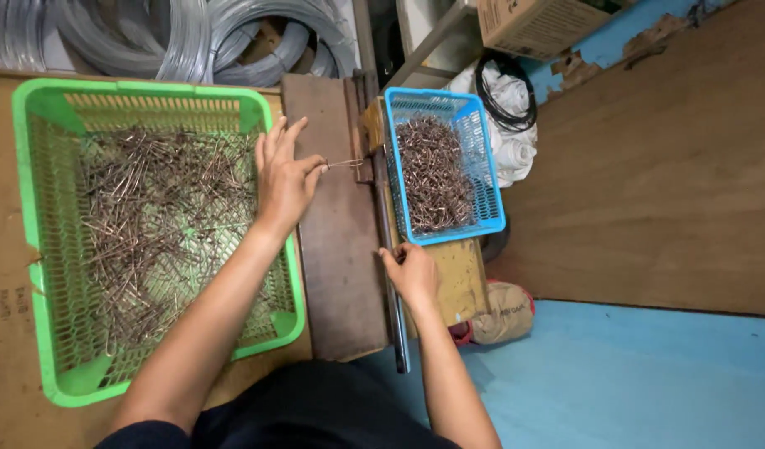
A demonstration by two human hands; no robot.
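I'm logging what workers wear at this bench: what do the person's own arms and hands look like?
Both forearms are bare to above the elbow. The left hand and right hand wear no gloves, and no rings, watch or bracelets show. Dark fabric, perhaps short sleeves or a lap, shows at the bottom edge.

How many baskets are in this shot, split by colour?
Green basket: 1, full of bent wire pieces, beside the left hand.
Blue basket: 1, also holding wire pieces, past the right hand.
Total: 2 baskets.
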